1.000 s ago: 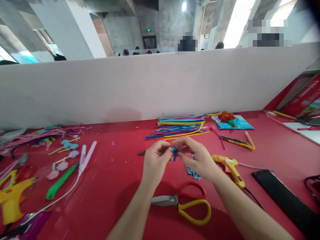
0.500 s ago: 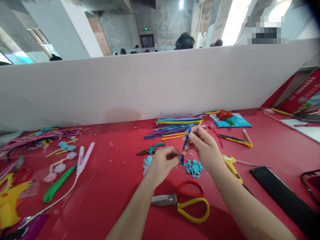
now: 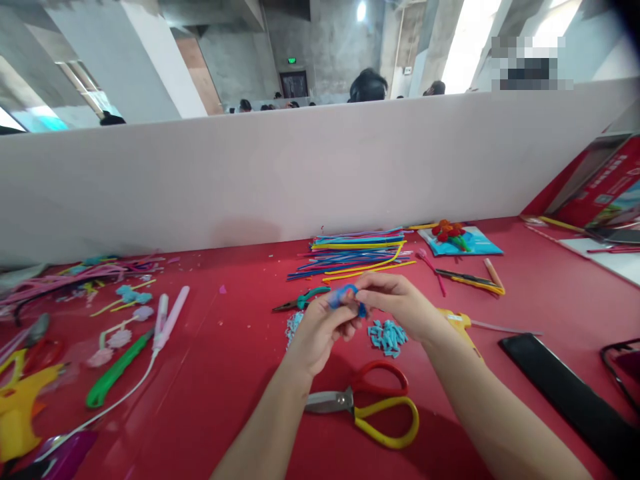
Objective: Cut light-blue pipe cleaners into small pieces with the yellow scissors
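Between my two hands is a blue pipe cleaner (image 3: 362,309), bent into a curve and partly blurred. My left hand (image 3: 323,327) pinches it from the left. From the right, the fingertips of my right hand (image 3: 400,301) close on it too. Below them lies a pile of short light-blue cut pieces (image 3: 387,337). Finer light-blue bits (image 3: 293,325) show partly behind my left hand. Scissors (image 3: 345,401) with one red and one yellow handle rest beneath my hands. Teal-handled pliers (image 3: 302,300) lie just beyond my left hand.
A bundle of coloured pipe cleaners (image 3: 357,250) lies near the white partition (image 3: 280,180). Yellow glue guns (image 3: 25,407) stand left and right, the right one partly hidden. A green cutter (image 3: 117,373), a pink two-pronged tool (image 3: 167,317) and a black case (image 3: 555,387) flank the work area.
The blue pipe cleaner was held nearly upright and straight; now it is bent round. My right hand has come down and left, closer to my left hand.
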Available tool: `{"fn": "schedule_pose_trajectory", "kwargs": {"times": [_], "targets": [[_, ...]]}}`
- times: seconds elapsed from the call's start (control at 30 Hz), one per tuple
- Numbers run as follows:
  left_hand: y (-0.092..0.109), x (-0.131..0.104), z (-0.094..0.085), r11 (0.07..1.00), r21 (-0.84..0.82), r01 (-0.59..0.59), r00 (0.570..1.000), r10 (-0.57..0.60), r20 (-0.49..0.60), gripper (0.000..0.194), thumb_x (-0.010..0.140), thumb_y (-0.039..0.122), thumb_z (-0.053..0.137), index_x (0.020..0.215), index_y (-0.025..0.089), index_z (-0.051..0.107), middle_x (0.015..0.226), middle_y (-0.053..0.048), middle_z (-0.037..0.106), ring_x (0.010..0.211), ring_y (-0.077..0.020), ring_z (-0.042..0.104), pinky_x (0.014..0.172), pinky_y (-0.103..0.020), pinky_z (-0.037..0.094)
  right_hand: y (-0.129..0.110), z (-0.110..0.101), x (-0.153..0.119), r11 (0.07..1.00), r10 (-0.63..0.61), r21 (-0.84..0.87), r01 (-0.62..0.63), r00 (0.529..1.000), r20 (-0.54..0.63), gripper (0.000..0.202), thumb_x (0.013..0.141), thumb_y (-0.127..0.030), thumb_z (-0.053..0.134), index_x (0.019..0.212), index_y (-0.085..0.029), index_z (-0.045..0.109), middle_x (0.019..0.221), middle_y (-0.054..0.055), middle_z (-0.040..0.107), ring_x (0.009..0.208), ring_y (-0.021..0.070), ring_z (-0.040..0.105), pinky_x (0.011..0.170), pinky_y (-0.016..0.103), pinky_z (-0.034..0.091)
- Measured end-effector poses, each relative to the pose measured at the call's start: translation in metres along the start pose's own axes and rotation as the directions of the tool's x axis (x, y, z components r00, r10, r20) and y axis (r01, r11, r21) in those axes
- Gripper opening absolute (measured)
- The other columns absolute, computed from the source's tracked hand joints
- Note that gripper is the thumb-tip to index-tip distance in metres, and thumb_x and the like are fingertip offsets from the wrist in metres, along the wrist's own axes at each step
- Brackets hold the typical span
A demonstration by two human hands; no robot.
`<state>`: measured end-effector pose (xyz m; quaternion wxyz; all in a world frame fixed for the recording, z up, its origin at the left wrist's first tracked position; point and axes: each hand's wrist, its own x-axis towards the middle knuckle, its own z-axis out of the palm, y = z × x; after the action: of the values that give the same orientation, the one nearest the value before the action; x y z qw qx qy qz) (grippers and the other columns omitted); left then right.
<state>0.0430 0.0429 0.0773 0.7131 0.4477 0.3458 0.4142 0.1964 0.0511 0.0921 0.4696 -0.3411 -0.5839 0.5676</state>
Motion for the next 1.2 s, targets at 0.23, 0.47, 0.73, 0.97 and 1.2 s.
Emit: {"fn": "schedule_pose_trajectory", "kwargs": {"times": [0.23, 0.47, 0.73, 0.97, 1.2], "targets": [[0.001, -0.001, 0.002, 0.998, -0.064, 0.017, 0.998, -0.013, 0.058, 0.008, 0.072, 0.019, 0.054, 0.077, 0.013, 0.055, 0.064, -0.002, 0.059, 0.051, -0.0071, 0.052, 0.048, -0.017, 0.038, -0.001, -0.002, -0.002, 0.991, 0.010, -0.137, -0.002, 0.998, 0.059, 0.013, 0.072, -0.029, 0.056, 0.073, -0.016, 0.056, 0.065, -0.002, 0.054, 0.055, 0.0080, 0.053, 0.053, 0.022, 0.043], [0.002, -0.002, 0.008, 0.989, 0.111, -0.098, 0.991, 0.108, -0.082, 0.015, 0.065, 0.020, 0.062, 0.076, 0.014, 0.054, 0.064, -0.001, 0.062, 0.051, -0.0096, 0.055, 0.050, -0.021, 0.043, 0.001, 0.002, -0.001, 0.992, -0.011, -0.127, 0.009, 1.000, -0.010, 0.015, 0.071, -0.030, 0.055, 0.068, -0.016, 0.054, 0.060, -0.003, 0.053, 0.053, 0.0082, 0.052, 0.053, 0.022, 0.043], [0.003, -0.002, 0.003, 0.974, 0.087, -0.211, 0.955, 0.225, -0.192, 0.011, 0.069, 0.020, 0.059, 0.067, 0.014, 0.051, 0.053, 0.001, 0.059, 0.041, -0.0068, 0.049, 0.040, -0.018, 0.038, 0.001, 0.018, -0.006, 0.985, -0.127, -0.150, 0.087, 0.951, -0.281, 0.018, 0.072, -0.032, 0.056, 0.062, -0.017, 0.052, 0.052, -0.003, 0.053, 0.049, 0.0089, 0.050, 0.051, 0.023, 0.039], [0.006, -0.006, 0.006, 0.978, 0.018, -0.210, 0.949, 0.208, -0.236, 0.012, 0.069, 0.019, 0.057, 0.066, 0.015, 0.047, 0.048, 0.004, 0.056, 0.034, -0.0051, 0.045, 0.033, -0.015, 0.034, 0.008, 0.029, -0.007, 0.986, -0.063, 0.122, 0.116, 0.926, -0.372, 0.017, 0.071, -0.029, 0.058, 0.060, -0.017, 0.053, 0.049, -0.004, 0.050, 0.044, 0.0081, 0.046, 0.047, 0.022, 0.037], [0.011, -0.006, 0.002, 0.977, -0.007, -0.213, 0.965, 0.209, -0.159, 0.013, 0.075, 0.027, 0.052, 0.072, 0.017, 0.045, 0.051, 0.002, 0.059, 0.033, -0.0074, 0.047, 0.033, -0.017, 0.036, 0.006, 0.028, -0.004, 0.972, 0.004, 0.221, 0.078, 0.937, -0.351, 0.016, 0.069, -0.029, 0.060, 0.060, -0.017, 0.053, 0.053, -0.004, 0.050, 0.045, 0.0074, 0.046, 0.046, 0.022, 0.038]]}}
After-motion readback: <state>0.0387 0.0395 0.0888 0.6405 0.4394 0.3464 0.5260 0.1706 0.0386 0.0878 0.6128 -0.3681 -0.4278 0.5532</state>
